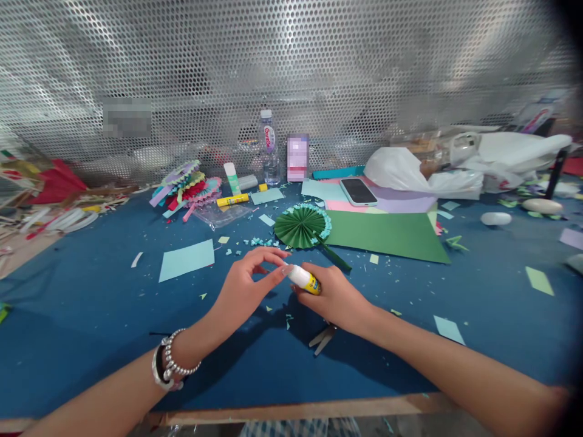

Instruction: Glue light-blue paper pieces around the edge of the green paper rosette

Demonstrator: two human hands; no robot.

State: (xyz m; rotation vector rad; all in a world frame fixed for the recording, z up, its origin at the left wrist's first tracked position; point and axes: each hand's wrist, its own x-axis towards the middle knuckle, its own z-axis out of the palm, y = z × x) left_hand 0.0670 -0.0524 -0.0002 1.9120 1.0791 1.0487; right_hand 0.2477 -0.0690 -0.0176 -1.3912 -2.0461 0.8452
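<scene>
My right hand (pixel 334 294) is wrapped round a yellow-and-white glue stick (pixel 306 279), its white end tilted up to the left. My left hand (pixel 255 276) is closed in a pinch at that white end, thumb and fingertips almost together; whatever small thing they may hold is too small to make out. Beyond both hands lies a round pleated green paper fan (pixel 300 226) with light blue paper bits along its right and upper rim and a green strip as its handle. Small light blue paper pieces (pixel 257 242) are scattered left of the fan. Partly under my right hand are scissors (pixel 322 340).
A green paper sheet (pixel 387 233) lies right of the fan, a phone (pixel 359 192) behind it. Light blue paper (pixel 186 260) is at left. Further back are a yellow glue stick (pixel 232 200), a water bottle (pixel 270 149), coloured pleated paper (pixel 186 191) and white plastic bags (pixel 396 170).
</scene>
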